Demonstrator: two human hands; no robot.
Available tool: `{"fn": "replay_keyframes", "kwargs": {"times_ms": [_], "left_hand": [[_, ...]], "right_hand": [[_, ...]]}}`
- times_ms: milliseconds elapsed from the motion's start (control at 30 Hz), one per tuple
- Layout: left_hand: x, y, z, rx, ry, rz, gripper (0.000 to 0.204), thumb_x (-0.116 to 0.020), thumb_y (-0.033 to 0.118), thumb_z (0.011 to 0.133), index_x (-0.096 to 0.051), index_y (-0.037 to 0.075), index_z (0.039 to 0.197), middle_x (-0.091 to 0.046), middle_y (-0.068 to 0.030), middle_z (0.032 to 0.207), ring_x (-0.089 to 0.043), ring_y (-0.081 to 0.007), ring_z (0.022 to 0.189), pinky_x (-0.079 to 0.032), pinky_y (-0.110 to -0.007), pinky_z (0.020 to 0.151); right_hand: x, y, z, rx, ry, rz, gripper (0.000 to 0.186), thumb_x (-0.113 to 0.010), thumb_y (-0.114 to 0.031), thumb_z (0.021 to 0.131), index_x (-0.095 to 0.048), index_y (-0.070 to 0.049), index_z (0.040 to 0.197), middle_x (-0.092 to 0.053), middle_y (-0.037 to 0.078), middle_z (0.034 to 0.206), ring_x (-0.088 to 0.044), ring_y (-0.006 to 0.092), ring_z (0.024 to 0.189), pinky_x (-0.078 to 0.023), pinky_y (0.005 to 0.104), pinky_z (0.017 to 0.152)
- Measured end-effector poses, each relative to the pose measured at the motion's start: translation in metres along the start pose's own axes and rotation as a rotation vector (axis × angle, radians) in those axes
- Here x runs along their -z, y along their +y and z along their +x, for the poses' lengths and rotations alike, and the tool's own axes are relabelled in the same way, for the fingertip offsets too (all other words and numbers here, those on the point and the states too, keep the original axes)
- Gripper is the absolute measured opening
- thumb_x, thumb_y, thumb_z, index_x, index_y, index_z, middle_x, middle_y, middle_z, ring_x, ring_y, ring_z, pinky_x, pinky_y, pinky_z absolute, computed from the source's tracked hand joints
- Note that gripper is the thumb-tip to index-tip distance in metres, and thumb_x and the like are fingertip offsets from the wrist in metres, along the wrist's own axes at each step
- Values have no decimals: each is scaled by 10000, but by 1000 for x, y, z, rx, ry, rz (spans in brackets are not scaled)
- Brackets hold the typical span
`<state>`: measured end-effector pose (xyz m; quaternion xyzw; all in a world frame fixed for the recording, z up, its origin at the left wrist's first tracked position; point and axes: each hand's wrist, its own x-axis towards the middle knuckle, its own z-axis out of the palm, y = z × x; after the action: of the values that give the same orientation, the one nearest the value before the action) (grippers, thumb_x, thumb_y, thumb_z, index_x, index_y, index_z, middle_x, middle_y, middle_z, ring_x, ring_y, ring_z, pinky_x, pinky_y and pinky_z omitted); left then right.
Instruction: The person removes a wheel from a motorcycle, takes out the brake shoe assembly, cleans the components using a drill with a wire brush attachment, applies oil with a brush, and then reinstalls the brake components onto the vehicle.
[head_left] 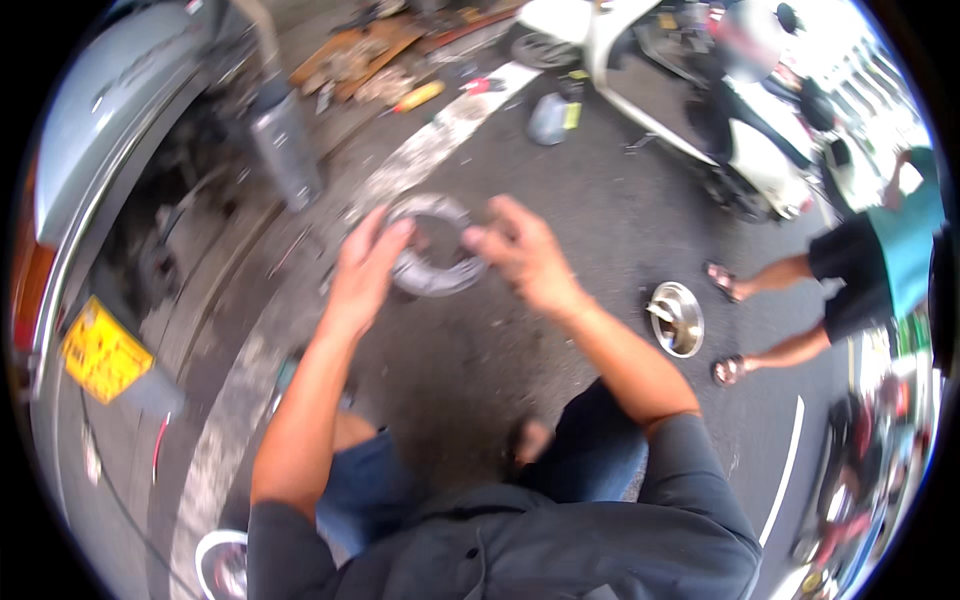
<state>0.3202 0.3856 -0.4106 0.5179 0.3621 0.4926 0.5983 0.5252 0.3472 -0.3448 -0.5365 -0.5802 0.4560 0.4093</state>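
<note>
So, what we've got up in front of us is a grey ring (440, 281), held over the asphalt (430, 375), just right of the white painted strip (412, 158) along the asphalt's left side. Our left hand (367, 262) has it pinched by its left rim, thumb and fingers closed on it. Our right hand (530, 258) is at the opposite rim with fingers spread; it's blurry, so we can't tell if it's gripping or only touching.

Progress-wise: the ring is off the ground and in hand, and it doesn't look joined to anything. We'd call that loose and not fitted, but how much is left, honestly, we can't tell from this.

Further out, a metal bowl (695, 320) with something pale in it sits toward the asphalt's right side, near the sandalled feet of another person (900, 245). Near the strip's far end there's a clear plastic container (547, 121) on its right and a yellow-handled tool (421, 96) on its left. A white scooter (757, 150) is parked beyond, toward the far right corner, and a silver vehicle (125, 95) stands off the left edge.
</note>
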Motion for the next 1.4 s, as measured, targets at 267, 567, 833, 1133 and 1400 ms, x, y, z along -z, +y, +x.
{"fn": "replay_keyframes", "kwargs": {"times_ms": [267,567,833,1133,1400], "left_hand": [[6,5,-12,3,-52,-79,212,-620,219,950,-598,33,1049,-600,9,869,-532,-71,787,-429,-231,746],[-25,9,-24,31,-126,53,348,-659,179,926,-552,32,1224,-637,-3,983,-560,-65,855,-455,-238,757],[-28,0,-19,-145,-154,58,328,-667,126,907,-543,19,1191,-612,-3,1030,-536,-47,913,-446,-218,753],[-34,1,-21,-131,-78,-10,267,-626,134,917,-548,18,1144,-593,12,981,-524,-52,877,-435,-214,758],[-38,1,-18,-79,-76,-35,246,-623,132,922,-547,17,1125,-604,6,945,-539,-60,854,-439,-228,768]], "right_hand": [[-5,17,9,58,-202,31,287,-618,-281,958,-512,-22,1019,-581,24,850,-556,82,762,-465,248,678],[-6,21,6,42,-160,209,295,-601,-275,967,-527,4,1026,-579,32,751,-550,79,629,-460,229,560],[-11,21,6,53,-98,405,283,-598,-336,960,-517,-65,952,-561,13,746,-498,61,589,-407,211,520],[-17,24,9,55,-131,485,290,-595,-346,961,-503,-71,963,-549,12,754,-497,64,597,-402,210,519],[-13,27,11,94,-119,454,280,-592,-324,964,-495,-62,940,-548,13,752,-493,63,600,-396,211,519]]}}
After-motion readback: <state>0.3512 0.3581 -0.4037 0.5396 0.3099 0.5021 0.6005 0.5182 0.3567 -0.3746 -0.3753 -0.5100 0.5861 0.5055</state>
